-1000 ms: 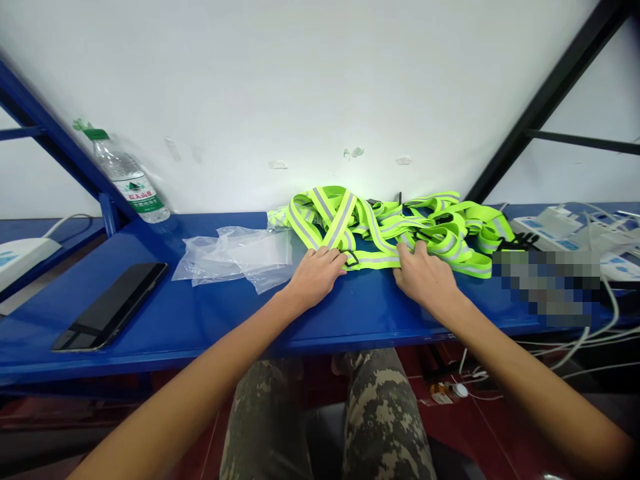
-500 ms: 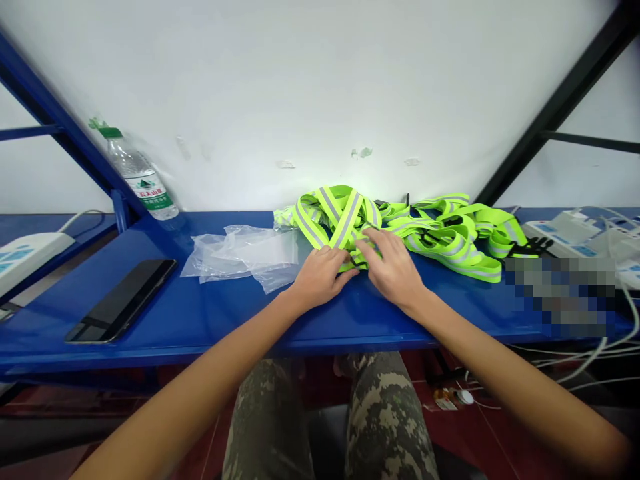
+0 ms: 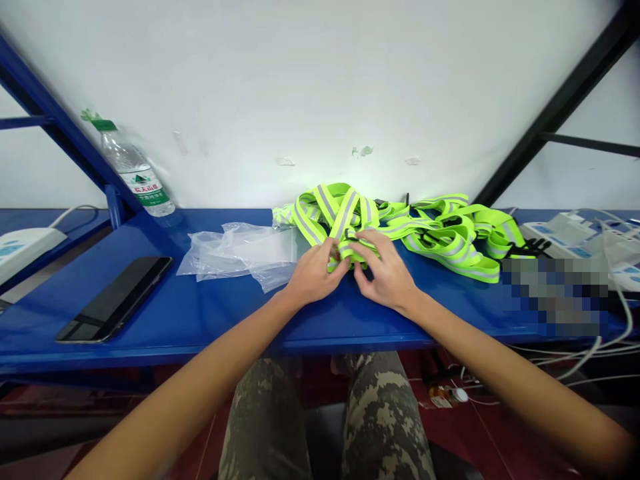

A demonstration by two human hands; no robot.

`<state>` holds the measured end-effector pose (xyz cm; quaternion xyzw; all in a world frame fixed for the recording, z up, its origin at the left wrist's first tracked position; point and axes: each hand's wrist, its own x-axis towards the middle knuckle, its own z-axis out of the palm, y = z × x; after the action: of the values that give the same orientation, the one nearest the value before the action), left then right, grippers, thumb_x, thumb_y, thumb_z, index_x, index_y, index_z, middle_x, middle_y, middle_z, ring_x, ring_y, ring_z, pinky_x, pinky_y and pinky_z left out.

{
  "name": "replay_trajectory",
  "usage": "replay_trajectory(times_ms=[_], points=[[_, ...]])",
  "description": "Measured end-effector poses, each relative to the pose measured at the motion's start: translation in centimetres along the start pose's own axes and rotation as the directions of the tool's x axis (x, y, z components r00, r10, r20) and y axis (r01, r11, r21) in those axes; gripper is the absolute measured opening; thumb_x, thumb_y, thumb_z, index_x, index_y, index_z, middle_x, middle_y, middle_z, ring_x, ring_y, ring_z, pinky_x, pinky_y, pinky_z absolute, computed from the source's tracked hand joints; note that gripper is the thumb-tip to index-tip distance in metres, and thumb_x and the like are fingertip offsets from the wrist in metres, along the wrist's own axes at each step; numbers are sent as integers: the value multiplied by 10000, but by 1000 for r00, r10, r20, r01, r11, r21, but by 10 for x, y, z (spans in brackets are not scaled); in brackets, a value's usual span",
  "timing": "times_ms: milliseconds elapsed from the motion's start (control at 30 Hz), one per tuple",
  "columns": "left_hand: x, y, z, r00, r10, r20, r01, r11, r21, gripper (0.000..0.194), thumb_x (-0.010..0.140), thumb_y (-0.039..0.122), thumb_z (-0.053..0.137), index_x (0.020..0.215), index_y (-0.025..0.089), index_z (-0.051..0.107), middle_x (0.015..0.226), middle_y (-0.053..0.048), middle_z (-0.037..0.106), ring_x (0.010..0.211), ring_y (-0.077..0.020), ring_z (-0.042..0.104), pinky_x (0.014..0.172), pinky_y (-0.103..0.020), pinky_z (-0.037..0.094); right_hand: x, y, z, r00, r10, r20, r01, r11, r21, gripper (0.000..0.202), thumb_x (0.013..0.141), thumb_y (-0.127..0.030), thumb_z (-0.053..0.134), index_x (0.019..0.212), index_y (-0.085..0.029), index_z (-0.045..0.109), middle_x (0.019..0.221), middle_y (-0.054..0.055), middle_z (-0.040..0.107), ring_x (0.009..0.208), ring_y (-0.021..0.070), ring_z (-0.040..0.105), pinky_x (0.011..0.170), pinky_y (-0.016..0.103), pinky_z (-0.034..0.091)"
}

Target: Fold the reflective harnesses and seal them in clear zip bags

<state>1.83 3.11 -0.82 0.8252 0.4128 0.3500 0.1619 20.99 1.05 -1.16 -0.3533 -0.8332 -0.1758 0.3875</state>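
Left hand (image 3: pixel 314 272) has thumb and curled fingers closed on the near edge of the neon-yellow strap bundle (image 3: pixel 327 205); right hand (image 3: pixel 387 272) has fingers parted on its folds, can't tell if gripping. Bundle's flat woven webbing, grey reflective stripe, looped and crossed, on the smooth blue tabletop (image 3: pixel 225 317) beside crinkled clear plastic bags (image 3: pixel 240 250).

Workshop-like room: blue bench (image 3: pixel 210 313), power strips (image 3: pixel 30 247), trailing cables (image 3: pixel 587 357), red tiled floor (image 3: pixel 463 427)
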Motion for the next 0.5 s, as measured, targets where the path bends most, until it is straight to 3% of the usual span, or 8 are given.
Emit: replay_trajectory(times_ms=[100,200,333,433,500], points=[[-1,2,0,1000,-24,-18,24,1000,-6,229,933,383,509,1083,212,485,978,-50,678,916,-218,651,831,-355,496,-2,7,2,975,219,-26,-219,975,-25,430,897,-275,576,1298,-122,564,1265,196,626,1197,324,577,1020,498,485],[-1,1,1,1000,-9,-15,9,1000,23,248,887,319,554,1098,216,472,1009,-55,682,950,-230,653,857,-366,496,-3,16,8,950,311,18,-310,950,-46,308,924,-286,557,1179,-142,652,1065,139,728,995,292,668,911,450,530],[-3,-2,4,1000,-15,-21,15,1000,9,387,852,271,577,1193,216,403,1005,-57,685,961,-243,659,867,-384,497,3,16,11,972,233,-27,-235,969,-82,242,940,-176,498,1089,-151,687,1039,128,737,952,259,677,862,399,533],[-4,-1,3,1000,-25,-8,25,995,-95,643,830,354,654,1315,198,262,1051,-79,676,946,-242,663,853,-384,497,11,8,11,987,138,-81,-149,979,-141,232,934,-144,499,1066,-155,689,1018,120,738,927,247,675,824,375,538],[-5,0,1,999,-26,32,32,978,-204,653,852,396,641,1320,202,228,1069,-80,662,897,-210,659,832,-364,494,15,4,11,992,61,-108,-79,982,-174,231,940,-140,499,1073,-158,688,1022,114,739,919,242,672,812,372,541]])
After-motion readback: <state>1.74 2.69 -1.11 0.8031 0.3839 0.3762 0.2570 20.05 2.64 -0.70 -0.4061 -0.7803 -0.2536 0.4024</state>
